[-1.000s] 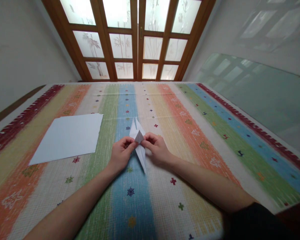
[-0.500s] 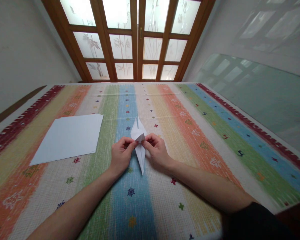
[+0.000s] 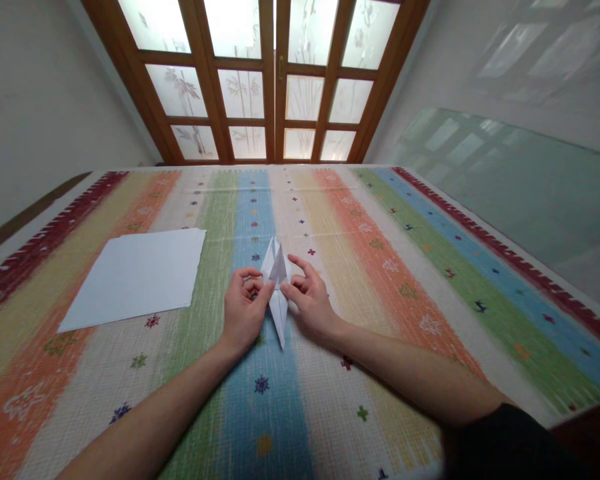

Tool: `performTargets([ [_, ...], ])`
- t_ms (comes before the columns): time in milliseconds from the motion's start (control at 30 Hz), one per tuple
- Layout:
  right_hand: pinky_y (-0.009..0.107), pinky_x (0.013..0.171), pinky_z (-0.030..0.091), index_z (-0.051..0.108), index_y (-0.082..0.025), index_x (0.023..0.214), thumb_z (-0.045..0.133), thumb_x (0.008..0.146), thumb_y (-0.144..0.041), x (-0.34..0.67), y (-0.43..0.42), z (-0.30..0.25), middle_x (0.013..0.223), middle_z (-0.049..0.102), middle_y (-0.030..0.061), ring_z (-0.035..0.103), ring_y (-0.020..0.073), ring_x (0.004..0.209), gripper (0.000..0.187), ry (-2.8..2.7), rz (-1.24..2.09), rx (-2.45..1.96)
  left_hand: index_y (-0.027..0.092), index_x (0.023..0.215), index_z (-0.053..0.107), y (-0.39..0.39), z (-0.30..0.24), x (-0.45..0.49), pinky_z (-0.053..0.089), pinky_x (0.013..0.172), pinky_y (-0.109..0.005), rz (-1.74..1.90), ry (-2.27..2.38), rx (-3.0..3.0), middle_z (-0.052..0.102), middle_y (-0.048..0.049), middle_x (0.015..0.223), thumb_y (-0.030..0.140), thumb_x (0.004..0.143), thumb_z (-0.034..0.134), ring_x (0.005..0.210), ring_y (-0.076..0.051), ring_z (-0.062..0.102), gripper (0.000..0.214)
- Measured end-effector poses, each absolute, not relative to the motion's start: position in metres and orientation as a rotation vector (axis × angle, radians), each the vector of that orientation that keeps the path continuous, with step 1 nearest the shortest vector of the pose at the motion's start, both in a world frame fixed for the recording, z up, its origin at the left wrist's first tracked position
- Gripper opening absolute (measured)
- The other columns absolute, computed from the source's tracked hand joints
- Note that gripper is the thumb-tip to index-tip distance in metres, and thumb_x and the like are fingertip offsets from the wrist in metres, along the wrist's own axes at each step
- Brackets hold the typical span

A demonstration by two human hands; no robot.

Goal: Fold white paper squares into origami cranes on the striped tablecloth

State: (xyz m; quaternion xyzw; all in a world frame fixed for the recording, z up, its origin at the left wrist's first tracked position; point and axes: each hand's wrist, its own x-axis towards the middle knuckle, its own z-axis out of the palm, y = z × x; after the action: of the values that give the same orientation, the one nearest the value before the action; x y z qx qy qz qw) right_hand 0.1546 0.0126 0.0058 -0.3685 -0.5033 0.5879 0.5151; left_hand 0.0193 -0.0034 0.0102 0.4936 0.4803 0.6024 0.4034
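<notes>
A folded white paper shape point(image 3: 279, 293), long and pointed at both ends, lies on the blue stripe of the tablecloth point(image 3: 380, 267). My left hand point(image 3: 243, 313) pinches its left edge between thumb and forefinger. Across from it, my right hand point(image 3: 310, 300) pinches the right edge, with its index finger raised and the other fingers curled. Both hands rest on the cloth on either side of the paper. The near tip of the shape points toward me between my wrists.
A small stack of white paper sheets point(image 3: 135, 275) lies on the cloth to the left. A wooden door with frosted glass panes point(image 3: 275, 80) stands beyond the table's far edge. A glass-topped surface point(image 3: 520, 180) runs along the right.
The small flap at the paper's middle has been pressed down flat. My fingers have loosened and spread a little, and the paper has shifted slightly toward me.
</notes>
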Motion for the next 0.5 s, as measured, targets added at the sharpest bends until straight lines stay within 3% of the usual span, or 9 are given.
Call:
performTargets([
  [200,0.024,0.05,0.034,0.055,-0.019,0.113,0.065,0.073,-0.031,0.155,0.012,0.006,0.058,0.046,-0.0094,0.042,0.009,0.05,0.042,-1.244,1.418,-0.918,0.016,0.115,0.052,0.0,0.013,0.016,0.039,0.048,-0.02,1.429,1.185,1.187,0.056,0.0088,0.056,0.029,0.07,0.074,0.047,-0.01,0.05,0.052],
  [333,0.023,0.049,0.033,0.057,-0.018,0.11,0.064,0.072,-0.028,0.156,0.009,0.005,0.058,0.046,-0.0095,0.041,0.0084,0.05,0.04,-1.309,1.378,-0.976,0.016,0.091,0.064,0.005,0.012,0.014,0.039,0.047,-0.022,1.343,1.157,1.135,0.062,0.0027,0.061,0.035,0.064,0.076,0.052,-0.012,0.055,0.035],
  [500,0.023,0.049,0.033,0.058,-0.018,0.108,0.061,0.071,-0.025,0.157,0.008,0.004,0.059,0.047,-0.0089,0.042,0.0084,0.05,0.038,-1.347,1.38,-0.985,0.017,0.066,0.057,0.007,0.012,0.012,0.034,0.043,-0.02,1.332,1.19,1.115,0.054,0.0057,0.052,0.039,0.065,0.074,0.044,-0.008,0.043,0.028],
])
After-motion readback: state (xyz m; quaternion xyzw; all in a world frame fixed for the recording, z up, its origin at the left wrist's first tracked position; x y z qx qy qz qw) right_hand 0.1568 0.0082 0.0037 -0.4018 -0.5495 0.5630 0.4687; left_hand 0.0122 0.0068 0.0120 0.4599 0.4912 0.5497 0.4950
